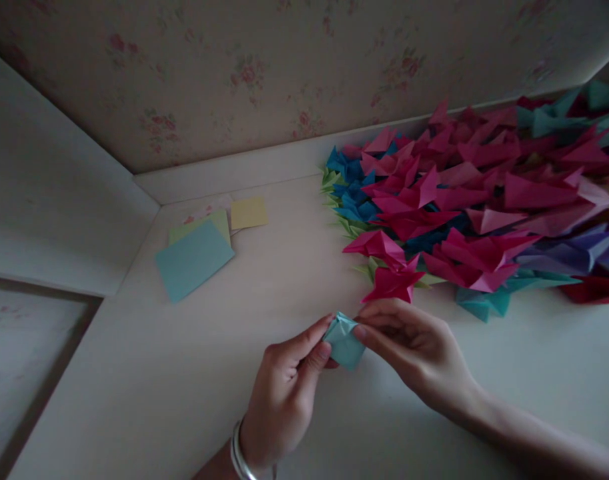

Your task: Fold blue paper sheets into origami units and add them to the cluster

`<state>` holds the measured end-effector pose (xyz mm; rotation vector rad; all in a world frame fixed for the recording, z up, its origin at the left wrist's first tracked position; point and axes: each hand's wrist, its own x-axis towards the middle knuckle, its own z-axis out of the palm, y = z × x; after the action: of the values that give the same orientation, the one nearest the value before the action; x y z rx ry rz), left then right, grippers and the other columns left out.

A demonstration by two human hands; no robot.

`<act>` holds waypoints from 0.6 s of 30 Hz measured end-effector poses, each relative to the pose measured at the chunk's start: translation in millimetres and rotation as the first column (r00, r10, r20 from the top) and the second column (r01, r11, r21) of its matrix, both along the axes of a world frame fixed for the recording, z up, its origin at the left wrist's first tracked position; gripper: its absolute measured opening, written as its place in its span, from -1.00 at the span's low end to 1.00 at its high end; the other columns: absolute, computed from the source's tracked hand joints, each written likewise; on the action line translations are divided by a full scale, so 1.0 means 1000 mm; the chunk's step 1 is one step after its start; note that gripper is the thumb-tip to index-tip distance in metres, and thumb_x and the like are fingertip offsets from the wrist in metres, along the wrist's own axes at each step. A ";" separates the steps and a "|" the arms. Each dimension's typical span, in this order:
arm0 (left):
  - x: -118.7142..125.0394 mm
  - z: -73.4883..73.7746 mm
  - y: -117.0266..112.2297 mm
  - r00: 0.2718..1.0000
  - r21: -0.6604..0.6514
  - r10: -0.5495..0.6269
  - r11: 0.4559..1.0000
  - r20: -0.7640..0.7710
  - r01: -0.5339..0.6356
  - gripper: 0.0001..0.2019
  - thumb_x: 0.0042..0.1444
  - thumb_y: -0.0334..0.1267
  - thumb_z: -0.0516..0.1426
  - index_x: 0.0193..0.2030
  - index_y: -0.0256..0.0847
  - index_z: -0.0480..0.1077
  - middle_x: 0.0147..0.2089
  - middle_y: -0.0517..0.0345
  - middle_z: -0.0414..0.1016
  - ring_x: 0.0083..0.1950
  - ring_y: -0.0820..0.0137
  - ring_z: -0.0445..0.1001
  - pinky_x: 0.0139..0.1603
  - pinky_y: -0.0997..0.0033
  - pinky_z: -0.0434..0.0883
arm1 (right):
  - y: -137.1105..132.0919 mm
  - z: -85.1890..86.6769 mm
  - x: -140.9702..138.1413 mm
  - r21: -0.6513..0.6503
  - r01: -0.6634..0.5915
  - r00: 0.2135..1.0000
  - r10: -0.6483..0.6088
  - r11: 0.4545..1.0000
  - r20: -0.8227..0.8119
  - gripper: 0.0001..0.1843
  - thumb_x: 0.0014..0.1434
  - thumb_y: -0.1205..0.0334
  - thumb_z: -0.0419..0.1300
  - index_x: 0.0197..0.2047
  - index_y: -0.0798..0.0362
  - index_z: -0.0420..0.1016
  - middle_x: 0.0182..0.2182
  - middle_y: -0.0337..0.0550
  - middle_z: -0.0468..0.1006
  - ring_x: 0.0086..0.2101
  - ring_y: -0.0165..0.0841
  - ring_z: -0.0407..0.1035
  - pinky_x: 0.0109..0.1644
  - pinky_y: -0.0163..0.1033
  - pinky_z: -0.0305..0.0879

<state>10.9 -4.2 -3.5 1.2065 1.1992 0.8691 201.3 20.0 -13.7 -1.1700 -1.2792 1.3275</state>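
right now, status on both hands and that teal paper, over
Left hand and right hand both pinching the teal folded paper, one each side. Pile of folded pieces close behind the right hand. Flat sheets far left.

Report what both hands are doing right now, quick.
Left hand: closed on the left side of the folded teal paper, thumb and fingers pinching.
Right hand: closed on the same paper's right side, fingertips pinching.

Nothing readable here — folded paper (344, 341) bare; loose sheets (194, 259) plain.
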 end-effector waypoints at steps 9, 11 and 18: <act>-0.002 0.008 0.004 0.996 -0.021 -0.049 0.999 -0.070 0.048 -0.65 0.34 -0.14 0.12 0.19 -0.16 0.48 -0.13 0.11 0.67 -0.22 0.35 0.58 -0.17 0.48 0.51 | -0.001 0.001 -0.002 0.047 -0.043 0.992 0.037 0.998 0.120 -0.93 0.20 0.24 0.32 -0.31 0.04 0.55 -0.44 -0.18 0.66 -0.43 -0.36 0.57 -0.38 -0.38 0.49; -0.001 0.006 0.002 0.979 0.031 -0.009 0.999 -0.205 0.015 -0.61 0.31 -0.10 0.14 0.19 -0.20 0.48 -0.22 0.09 0.66 -0.28 0.35 0.57 -0.25 0.49 0.50 | -0.003 0.001 -0.004 0.078 -0.080 0.982 0.066 0.994 0.176 -0.95 0.21 0.28 0.29 -0.31 0.03 0.55 -0.44 -0.19 0.65 -0.43 -0.36 0.56 -0.40 -0.39 0.47; -0.002 0.004 0.004 0.965 0.113 0.050 0.993 -0.256 -0.022 -0.79 0.28 -0.18 0.17 -0.06 -0.18 0.58 -0.26 0.11 0.65 -0.29 0.36 0.56 -0.27 0.52 0.45 | -0.004 0.000 -0.005 0.028 -0.181 0.957 0.170 0.983 0.234 -0.92 0.23 0.26 0.26 -0.30 0.06 0.55 -0.43 -0.16 0.64 -0.41 -0.35 0.53 -0.45 -0.38 0.40</act>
<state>9.1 -0.4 0.0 1.4238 1.4011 0.8307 196.5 16.5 -13.4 -1.2266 -1.6065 1.3061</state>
